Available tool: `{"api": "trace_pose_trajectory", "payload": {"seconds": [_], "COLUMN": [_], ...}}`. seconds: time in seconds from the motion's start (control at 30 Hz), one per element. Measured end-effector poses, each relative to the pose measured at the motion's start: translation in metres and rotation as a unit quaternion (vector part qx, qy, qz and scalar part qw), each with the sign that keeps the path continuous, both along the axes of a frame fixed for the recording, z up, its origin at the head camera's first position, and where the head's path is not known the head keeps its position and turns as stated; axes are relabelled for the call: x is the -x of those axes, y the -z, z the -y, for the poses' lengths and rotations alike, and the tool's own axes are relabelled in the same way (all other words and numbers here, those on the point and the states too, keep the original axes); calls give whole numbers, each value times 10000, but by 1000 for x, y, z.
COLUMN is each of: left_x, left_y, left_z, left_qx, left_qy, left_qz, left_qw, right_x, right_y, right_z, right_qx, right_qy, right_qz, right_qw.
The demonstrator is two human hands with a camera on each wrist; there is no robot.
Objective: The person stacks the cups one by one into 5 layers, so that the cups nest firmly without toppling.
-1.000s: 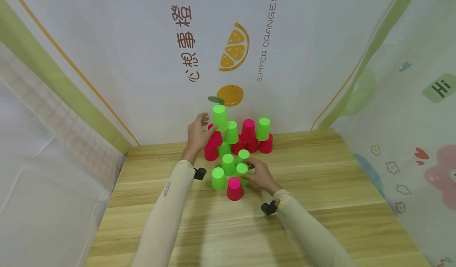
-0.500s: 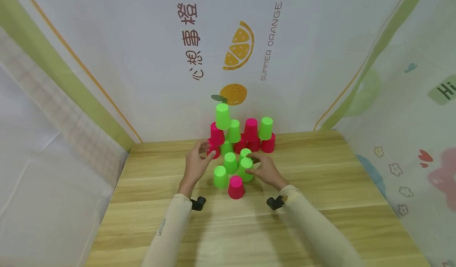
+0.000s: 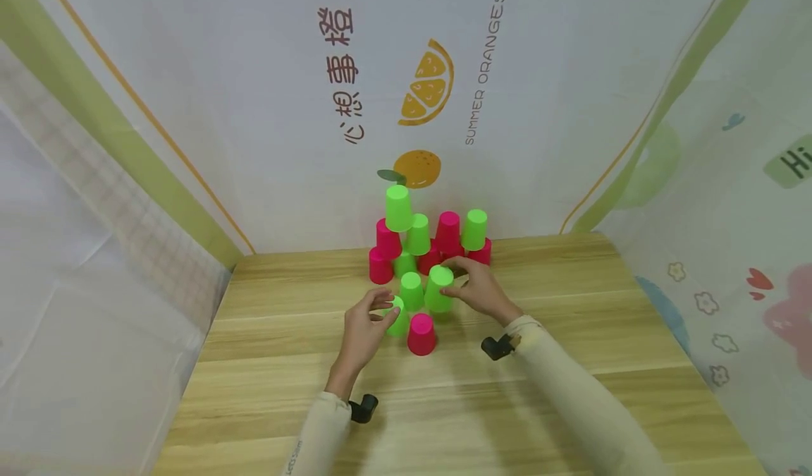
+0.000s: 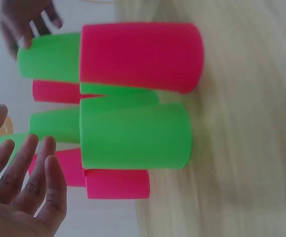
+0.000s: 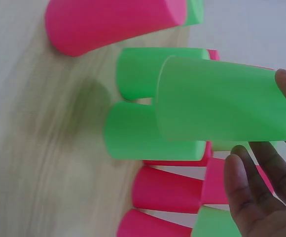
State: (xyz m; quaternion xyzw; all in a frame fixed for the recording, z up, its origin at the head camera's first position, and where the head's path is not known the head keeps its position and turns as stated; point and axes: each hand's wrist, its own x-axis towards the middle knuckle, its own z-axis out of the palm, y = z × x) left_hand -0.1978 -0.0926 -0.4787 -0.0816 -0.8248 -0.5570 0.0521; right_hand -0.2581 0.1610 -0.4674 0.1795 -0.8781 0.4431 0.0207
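Presently, the left hand [image 3: 366,326], with its fingers loosely spread, is just beside the near left green cup [image 3: 399,323], inverted on the surface [image 3: 279,321]. At the far side, stacked cups [image 3: 418,235], pink and green, carry a top green cup [image 3: 399,208] at their left. Then come a middle green cup [image 3: 411,291] and, nearer, a pink cup [image 3: 421,335]. Rightmost, the right hand [image 3: 478,289] pinches a raised green cup [image 3: 438,291] between thumb and fingers.

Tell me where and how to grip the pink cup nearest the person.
Best, I'd say, pinch the pink cup by opposite side walls just below its upturned base, coming from the near right. It stands mouth-down, narrowing toward the top; a green cup and the left hand are close on its left.
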Motion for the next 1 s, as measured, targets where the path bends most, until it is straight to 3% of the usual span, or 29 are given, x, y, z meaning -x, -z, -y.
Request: {"api": "trace_pose_trajectory", "payload": {"seconds": [0.3, 0.6, 0.77, 1.0], "left_x": [-21, -31, -34, -35], "left_y": [12, 28, 37, 44], "left_z": [-9, -19, -24, -28], "left_qx": [205, 502, 724, 1180], "left_qy": [306, 391, 268, -69], "left_qz": [-29, -115, -219, -73], "left_qw": [9993, 9979, 9968, 9930], "right_x": [6, 19, 29, 40], "right_y": [-21, -44, -59, -78], "right_z": [-2, -2, -3, -2], "right_qx": [48, -38, -139, -353], "right_qy": [-52, -99, -81, 41], "right_qz": [29, -26, -28, -96], "right_qw": [10000, 9999, 9999, 9993]}}
